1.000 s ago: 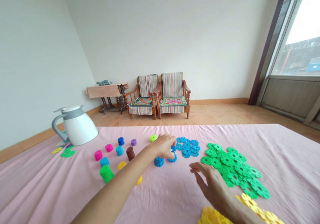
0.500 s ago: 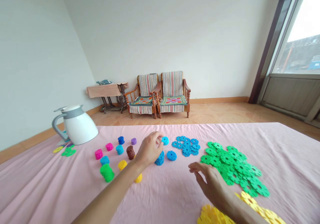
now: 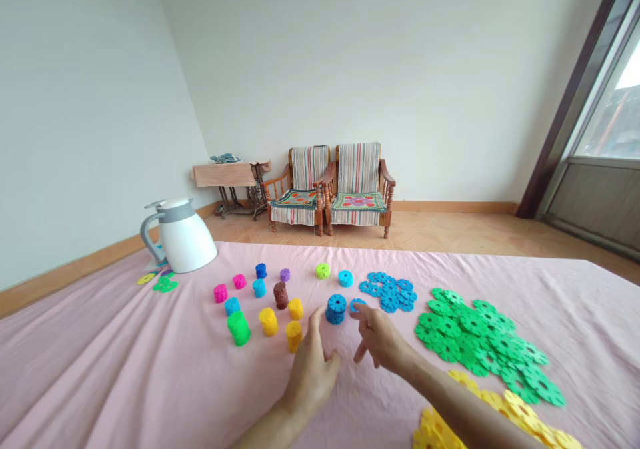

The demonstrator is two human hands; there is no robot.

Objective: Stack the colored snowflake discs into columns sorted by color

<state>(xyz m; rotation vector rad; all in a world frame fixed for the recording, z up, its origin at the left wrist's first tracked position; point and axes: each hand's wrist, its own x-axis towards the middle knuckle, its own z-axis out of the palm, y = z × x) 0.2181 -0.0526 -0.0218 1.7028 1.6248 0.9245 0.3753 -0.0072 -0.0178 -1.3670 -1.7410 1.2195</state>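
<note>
My left hand (image 3: 314, 362) is low over the pink cloth, thumb and fingers apart, with nothing in it. Just beyond its fingertips stands a blue stack of notched plastic discs (image 3: 336, 309). My right hand (image 3: 379, 337) is to the right of that stack, fingers spread. Its index fingertip is at a single blue disc (image 3: 357, 303) and partly covers it; whether they touch, I cannot tell. A yellow stack (image 3: 294, 335) is close beside my left hand. Farther back are a light blue stack (image 3: 345, 277) and a lime stack (image 3: 323, 271).
Loose blue discs (image 3: 390, 292), a green disc pile (image 3: 480, 335) and yellow discs (image 3: 520, 409) lie to the right. Several small stacks, including a brown stack (image 3: 281, 295) and a green stack (image 3: 239, 329), stand left. A white jug (image 3: 187, 241) is at the back left.
My left hand has drawn back toward me from beside the light blue stack, uncovering the lime stack. My right hand has moved left to the single blue disc. The view has turned slightly left.
</note>
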